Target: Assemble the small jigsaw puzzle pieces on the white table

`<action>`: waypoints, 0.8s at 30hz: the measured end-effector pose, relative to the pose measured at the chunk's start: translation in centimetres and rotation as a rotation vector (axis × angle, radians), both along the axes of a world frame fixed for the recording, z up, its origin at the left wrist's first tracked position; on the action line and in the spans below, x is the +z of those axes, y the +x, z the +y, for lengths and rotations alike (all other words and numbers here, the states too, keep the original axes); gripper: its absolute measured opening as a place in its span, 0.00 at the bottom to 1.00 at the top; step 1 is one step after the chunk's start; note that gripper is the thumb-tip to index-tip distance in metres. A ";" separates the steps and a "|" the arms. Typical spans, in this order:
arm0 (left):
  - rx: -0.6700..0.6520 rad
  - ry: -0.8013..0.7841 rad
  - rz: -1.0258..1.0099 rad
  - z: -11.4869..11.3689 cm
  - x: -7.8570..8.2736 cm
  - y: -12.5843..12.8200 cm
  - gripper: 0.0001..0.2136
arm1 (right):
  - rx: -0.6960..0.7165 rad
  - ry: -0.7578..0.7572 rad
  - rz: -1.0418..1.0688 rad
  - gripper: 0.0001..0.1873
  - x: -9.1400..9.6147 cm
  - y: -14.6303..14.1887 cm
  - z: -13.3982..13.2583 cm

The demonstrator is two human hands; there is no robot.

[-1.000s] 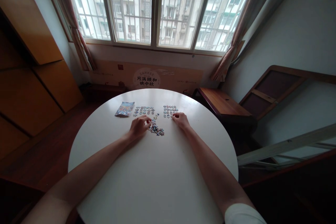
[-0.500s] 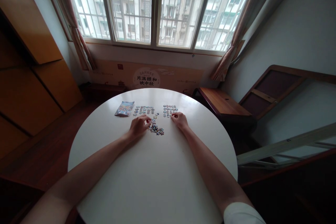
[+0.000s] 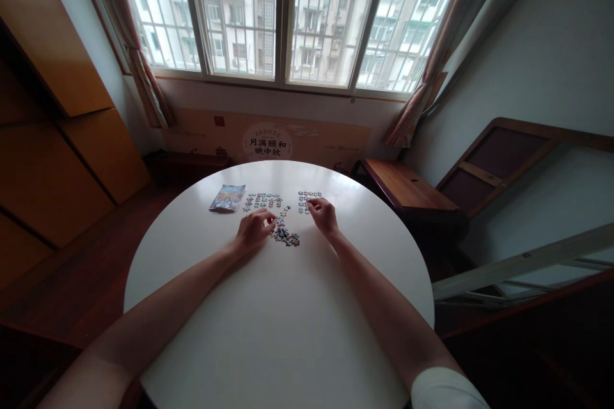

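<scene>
My left hand [image 3: 255, 225] rests on the white table beside a loose pile of small jigsaw pieces [image 3: 286, 236]. Its fingers are curled, thumb and forefinger close together at the pile's left edge; whatever lies between them is too small to make out. Over the near side of the right-hand group of jigsaw pieces [image 3: 303, 194], set in rows, is my right hand [image 3: 324, 215]. Its fingertips are pinched, and anything in them is too small to name. Another spaced-out group of jigsaw pieces [image 3: 263, 200] lies beyond my left hand.
A colourful printed packet [image 3: 228, 198] lies left of the pieces on the round white table [image 3: 278, 326]. Behind the table, a cardboard panel [image 3: 192, 134] stands under the window. A wooden side table [image 3: 407, 185] is at the right, orange cabinets [image 3: 62, 160] at the left.
My right hand has shifted slightly left and up, now covering part of the right-hand group. My left hand has stayed nearly still by the pile.
</scene>
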State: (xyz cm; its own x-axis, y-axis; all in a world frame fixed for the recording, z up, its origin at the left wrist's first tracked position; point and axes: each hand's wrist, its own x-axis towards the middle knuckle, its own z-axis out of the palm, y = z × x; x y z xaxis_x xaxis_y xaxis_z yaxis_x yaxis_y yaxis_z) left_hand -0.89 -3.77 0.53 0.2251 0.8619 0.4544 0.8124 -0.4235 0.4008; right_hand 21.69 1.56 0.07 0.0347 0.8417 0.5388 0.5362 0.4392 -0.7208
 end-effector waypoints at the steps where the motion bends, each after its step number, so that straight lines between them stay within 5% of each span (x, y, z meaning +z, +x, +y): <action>1: 0.002 -0.004 0.000 0.0 0.0 0.0 0.11 | 0.043 0.010 -0.006 0.10 0.1 -0.7 -0.2; 10: 0.010 0.021 0.002 0.1 -0.2 0.0 0.09 | 0.308 0.087 -0.300 0.18 -1.6 -3.1 -1.7; 16: 0.015 0.015 0.002 0.2 -0.2 0.1 0.10 | 0.324 0.016 -0.536 0.26 -1.2 -3.1 -2.3; 24: 0.011 0.025 -0.001 0.1 -0.2 0.1 0.10 | 0.279 -0.014 -0.585 0.26 -1.1 -3.2 -2.3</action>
State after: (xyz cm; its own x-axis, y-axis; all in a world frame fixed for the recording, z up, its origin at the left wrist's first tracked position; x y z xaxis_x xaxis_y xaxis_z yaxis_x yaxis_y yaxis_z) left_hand -0.83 -3.63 0.36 0.2149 0.8528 0.4760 0.8166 -0.4242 0.3914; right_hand 18.48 -0.78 -1.08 -0.4823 0.7839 0.3909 0.7095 0.6113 -0.3506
